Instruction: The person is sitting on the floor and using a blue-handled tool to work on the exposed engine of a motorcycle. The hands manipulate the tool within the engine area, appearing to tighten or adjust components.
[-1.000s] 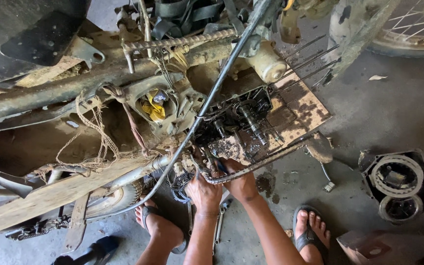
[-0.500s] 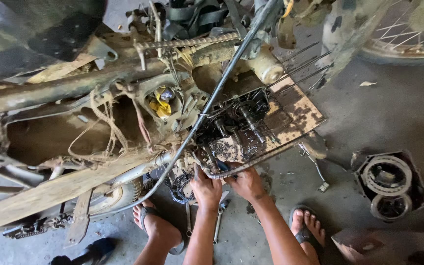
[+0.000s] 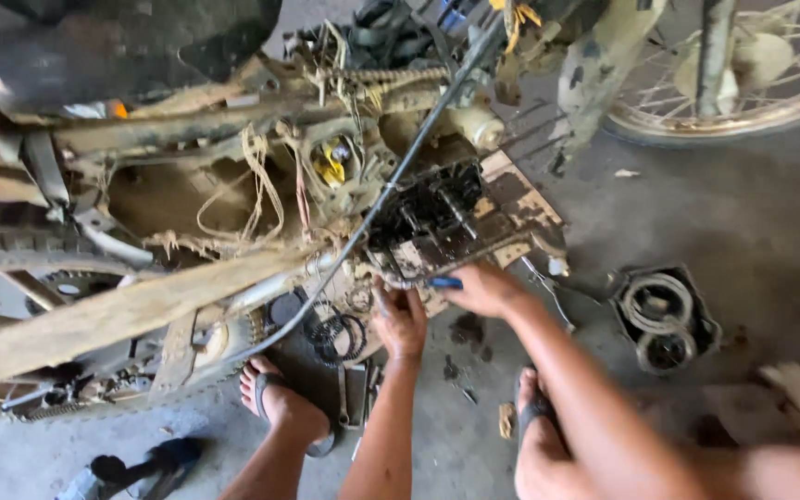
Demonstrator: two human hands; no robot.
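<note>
Right hand (image 3: 479,289) clamped on blue-handled tool (image 3: 444,282) at tray (image 3: 520,218) edge, left hand (image 3: 400,319) spread just beside

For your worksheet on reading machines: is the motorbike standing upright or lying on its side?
On its side. The motorbike has its frame stretched flat over the floor, and the spoked wheel lies nearly flat, its face turned up.
</note>
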